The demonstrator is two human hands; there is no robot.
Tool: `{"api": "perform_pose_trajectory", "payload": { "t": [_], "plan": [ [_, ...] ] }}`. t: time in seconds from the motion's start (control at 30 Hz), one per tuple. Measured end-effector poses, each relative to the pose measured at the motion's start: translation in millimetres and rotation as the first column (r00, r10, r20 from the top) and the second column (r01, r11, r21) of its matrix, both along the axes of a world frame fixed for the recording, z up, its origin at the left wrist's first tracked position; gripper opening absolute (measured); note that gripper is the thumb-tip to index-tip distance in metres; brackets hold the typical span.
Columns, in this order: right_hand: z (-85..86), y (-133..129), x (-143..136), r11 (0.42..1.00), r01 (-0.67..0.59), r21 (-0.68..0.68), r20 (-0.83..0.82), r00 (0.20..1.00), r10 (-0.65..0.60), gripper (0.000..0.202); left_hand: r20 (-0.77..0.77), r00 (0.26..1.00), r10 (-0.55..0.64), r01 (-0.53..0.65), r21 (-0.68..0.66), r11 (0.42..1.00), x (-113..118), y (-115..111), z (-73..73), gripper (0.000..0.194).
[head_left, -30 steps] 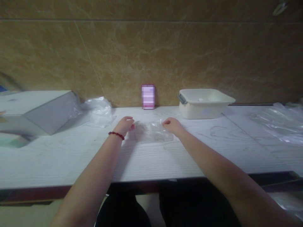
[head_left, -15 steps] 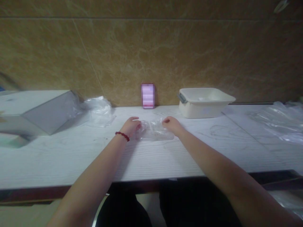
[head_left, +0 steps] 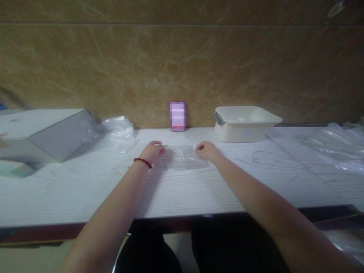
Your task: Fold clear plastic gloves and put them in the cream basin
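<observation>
both hands, left [head_left: 153, 151] and right [head_left: 205, 150], pinch the clear bag's [head_left: 184, 159] opposite ends, probably keeping it spread.

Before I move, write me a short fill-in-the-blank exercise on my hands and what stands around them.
The clear plastic lies ____ the left hand and the right hand.
The bracelet on the left wrist is ____ in colour.
The tub stands to the ____ of the phone.
The box stands to the ____ of the phone.

Missing words: between; red; right; left.
</observation>
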State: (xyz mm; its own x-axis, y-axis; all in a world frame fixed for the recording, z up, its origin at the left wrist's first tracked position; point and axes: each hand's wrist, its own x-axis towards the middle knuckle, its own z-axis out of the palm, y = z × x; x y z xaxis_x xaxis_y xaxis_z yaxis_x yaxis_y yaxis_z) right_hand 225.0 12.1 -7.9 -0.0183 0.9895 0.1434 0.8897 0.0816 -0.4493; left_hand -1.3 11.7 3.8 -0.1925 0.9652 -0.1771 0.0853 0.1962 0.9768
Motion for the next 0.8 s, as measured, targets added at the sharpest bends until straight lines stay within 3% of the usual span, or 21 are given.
{"api": "perform_pose_trajectory", "payload": {
  "t": [0.07, 0.2, 0.57, 0.8],
  "plan": [
    [0.7, -0.3, -0.8, 1.0, 0.004, -0.002, -0.026, 1.0, -0.004, 0.012, 0.154, 0.988, -0.006, 0.006, -0.004, 1.0, 6.7, -1.5, 1.2, 0.026],
    [2.6, -1.2, -2.5, 1.0, 0.002, -0.012, -0.05, 0.999, -0.003, 0.011, 0.271, 0.963, -0.011, 0.009, 0.007, 1.0, 15.3, -0.7, -0.5, 0.031],
    [0.8, -0.5, -3.7, 1.0, 0.009, 0.004, -0.124, 0.992, -0.009, 0.012, 0.124, 0.989, -0.083, 0.069, 0.109, 0.992, 23.7, 7.0, -10.5, 0.033],
    [5.2, -3.4, -3.0, 1.0, 0.025, -0.015, -0.106, 0.994, -0.027, 0.011, -0.108, 0.989, -0.099, 0.117, 0.175, 0.978, 26.7, 16.3, -23.3, 0.034]
  ]
}}
